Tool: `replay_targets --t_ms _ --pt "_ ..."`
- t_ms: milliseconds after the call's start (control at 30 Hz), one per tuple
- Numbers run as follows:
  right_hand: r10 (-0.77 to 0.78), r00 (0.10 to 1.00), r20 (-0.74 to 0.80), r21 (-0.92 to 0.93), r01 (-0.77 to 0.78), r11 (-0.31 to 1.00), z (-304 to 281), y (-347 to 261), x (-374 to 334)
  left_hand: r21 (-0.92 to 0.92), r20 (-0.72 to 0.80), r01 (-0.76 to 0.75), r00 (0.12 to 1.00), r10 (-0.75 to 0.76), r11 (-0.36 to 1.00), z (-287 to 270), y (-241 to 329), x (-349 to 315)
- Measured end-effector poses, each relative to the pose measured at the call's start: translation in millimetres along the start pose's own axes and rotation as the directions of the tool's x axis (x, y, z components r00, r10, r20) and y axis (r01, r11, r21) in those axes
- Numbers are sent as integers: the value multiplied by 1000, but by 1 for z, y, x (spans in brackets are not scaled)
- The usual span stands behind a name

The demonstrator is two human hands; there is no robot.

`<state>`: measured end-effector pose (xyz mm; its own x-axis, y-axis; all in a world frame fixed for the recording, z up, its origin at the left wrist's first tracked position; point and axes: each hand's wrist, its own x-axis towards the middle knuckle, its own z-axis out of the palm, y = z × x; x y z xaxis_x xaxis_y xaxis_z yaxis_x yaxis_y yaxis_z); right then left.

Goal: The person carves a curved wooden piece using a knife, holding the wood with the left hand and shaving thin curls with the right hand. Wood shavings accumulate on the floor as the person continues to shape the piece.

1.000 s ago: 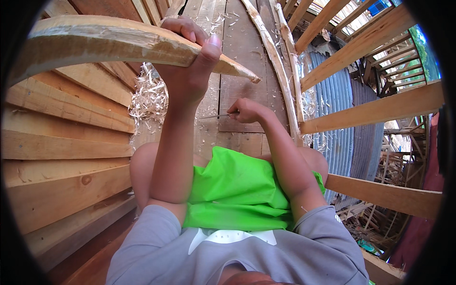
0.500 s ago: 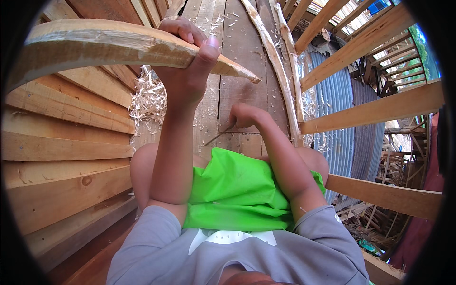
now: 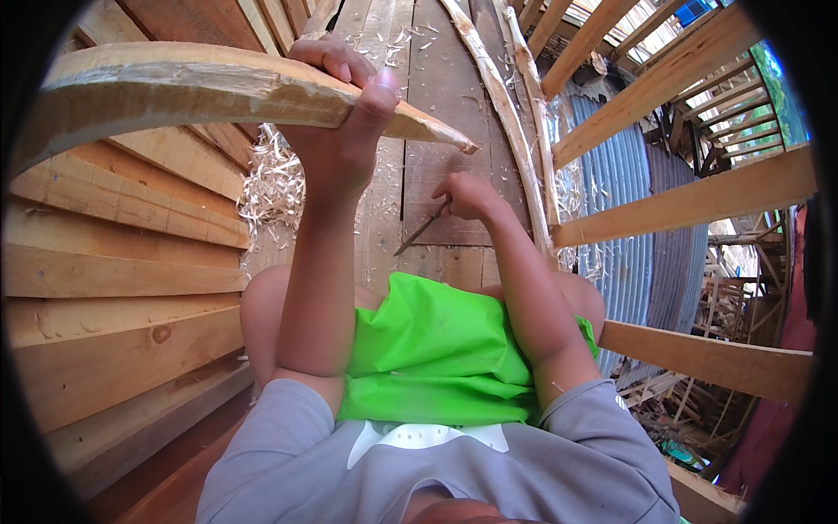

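My left hand (image 3: 345,122) grips a long pale piece of wood (image 3: 188,83) near its narrowing end, thumb on the near side and fingers over the far side. The wood curves away to the left edge, and its tapered tip points right. Below that tip, my right hand (image 3: 470,194) is closed around a thin dark knife (image 3: 421,232). Its slim blade slants down to the left, apart from the wood. Part of its handle is hidden in my fingers. A bright green cloth (image 3: 428,336) lies across my lap.
Wood shavings (image 3: 272,179) are heaped by the plank wall (image 3: 122,253) at left, with more scattered over the board floor (image 3: 436,83). Two long pale poles (image 3: 502,87) lie along the right side. Beyond them are wooden rails (image 3: 690,214) and corrugated metal sheets (image 3: 611,227).
My right hand has moved farther out and slightly right, and more of the knife blade shows. My left hand and the wood have barely shifted.
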<state>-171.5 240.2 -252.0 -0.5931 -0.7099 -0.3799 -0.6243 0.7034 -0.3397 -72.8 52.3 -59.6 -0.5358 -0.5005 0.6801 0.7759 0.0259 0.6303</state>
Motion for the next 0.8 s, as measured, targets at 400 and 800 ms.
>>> replay_targets --t_ms 400,800 --pt "68 947 -313 30 -62 998 3 -7 5 -79 0 4 1000 -4 997 1 -2 -1" --pt "90 986 -144 30 -86 996 -9 -5 -6 -17 -8 9 1000 -9 1000 1 -1 0"
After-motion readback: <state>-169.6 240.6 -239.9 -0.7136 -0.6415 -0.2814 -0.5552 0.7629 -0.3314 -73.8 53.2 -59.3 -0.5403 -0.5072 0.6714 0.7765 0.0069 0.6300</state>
